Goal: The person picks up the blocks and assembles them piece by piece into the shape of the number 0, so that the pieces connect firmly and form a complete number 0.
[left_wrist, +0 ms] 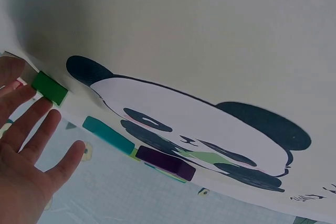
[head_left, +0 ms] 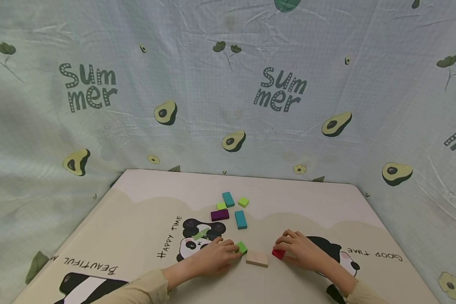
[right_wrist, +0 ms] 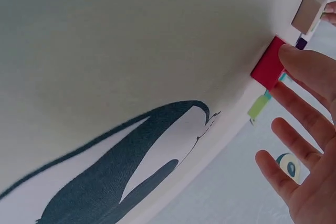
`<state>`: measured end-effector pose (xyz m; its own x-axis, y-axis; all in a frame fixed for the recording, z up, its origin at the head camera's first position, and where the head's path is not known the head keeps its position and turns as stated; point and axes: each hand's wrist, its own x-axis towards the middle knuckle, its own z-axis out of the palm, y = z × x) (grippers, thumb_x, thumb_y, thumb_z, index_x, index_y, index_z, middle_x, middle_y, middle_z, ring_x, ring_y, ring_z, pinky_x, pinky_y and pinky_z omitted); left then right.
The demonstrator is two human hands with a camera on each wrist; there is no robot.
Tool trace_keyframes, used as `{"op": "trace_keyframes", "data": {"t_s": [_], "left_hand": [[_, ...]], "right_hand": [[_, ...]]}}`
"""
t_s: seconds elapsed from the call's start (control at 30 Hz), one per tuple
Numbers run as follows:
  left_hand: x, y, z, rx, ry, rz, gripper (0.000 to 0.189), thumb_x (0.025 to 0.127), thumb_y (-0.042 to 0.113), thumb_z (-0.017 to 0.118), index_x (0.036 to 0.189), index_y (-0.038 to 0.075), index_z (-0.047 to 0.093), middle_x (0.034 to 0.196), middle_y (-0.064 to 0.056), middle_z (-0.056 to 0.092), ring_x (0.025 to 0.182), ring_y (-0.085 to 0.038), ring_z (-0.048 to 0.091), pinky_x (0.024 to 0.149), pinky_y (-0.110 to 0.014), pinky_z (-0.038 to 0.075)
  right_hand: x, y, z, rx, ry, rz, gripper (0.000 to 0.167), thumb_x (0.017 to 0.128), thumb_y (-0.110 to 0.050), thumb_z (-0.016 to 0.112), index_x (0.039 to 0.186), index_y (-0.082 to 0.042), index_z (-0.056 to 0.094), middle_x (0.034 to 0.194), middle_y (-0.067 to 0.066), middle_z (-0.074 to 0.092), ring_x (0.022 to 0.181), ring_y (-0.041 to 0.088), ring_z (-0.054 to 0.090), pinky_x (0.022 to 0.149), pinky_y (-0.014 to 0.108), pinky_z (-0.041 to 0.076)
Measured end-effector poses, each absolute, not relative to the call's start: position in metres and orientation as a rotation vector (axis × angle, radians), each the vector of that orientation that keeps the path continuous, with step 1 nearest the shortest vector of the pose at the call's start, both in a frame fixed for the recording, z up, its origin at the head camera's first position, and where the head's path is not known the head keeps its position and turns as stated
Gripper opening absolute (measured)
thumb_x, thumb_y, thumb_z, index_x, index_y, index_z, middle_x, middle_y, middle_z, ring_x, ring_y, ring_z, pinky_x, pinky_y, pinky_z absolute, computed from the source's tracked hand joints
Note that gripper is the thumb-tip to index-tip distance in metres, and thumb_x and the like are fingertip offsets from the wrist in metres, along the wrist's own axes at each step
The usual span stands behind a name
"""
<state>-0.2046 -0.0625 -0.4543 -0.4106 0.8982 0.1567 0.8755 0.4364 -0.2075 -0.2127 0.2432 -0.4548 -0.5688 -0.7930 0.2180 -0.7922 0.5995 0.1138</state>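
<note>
Head view, left to right: my left hand (head_left: 213,256) is touching green block (head_left: 242,247) with fingertips; cannot tell if thumb is closing on it. Wooden block (head_left: 257,259) is lying flat just right of green block, between hands; cannot tell if blocks are meeting. Red block (head_left: 278,253) is sitting farther right, pinched between thumb and finger of my right hand (head_left: 298,250). Blocks are looking light, stiff, smooth, hardly fragile; opposite side faces are offering best hold, wooden one by short ends.
</note>
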Motion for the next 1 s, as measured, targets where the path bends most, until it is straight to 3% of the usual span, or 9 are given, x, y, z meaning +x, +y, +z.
{"op": "trace_keyframes", "data": {"t_s": [1.0], "left_hand": [[-0.2038,-0.0632,-0.4540,-1.546,-2.419,0.122,0.038,0.081,0.029,0.063,0.117,0.021,0.058,0.111,0.006,0.060,0.102,-0.009,0.052,0.082,-0.028,0.044]], "right_hand": [[-0.2106,0.2354,-0.4630,1.331,-2.550,0.031,0.028,0.073,-0.028,0.070,0.101,-0.024,0.062,0.095,-0.010,0.060,0.091,0.009,0.045,0.076,0.031,0.042]]}}
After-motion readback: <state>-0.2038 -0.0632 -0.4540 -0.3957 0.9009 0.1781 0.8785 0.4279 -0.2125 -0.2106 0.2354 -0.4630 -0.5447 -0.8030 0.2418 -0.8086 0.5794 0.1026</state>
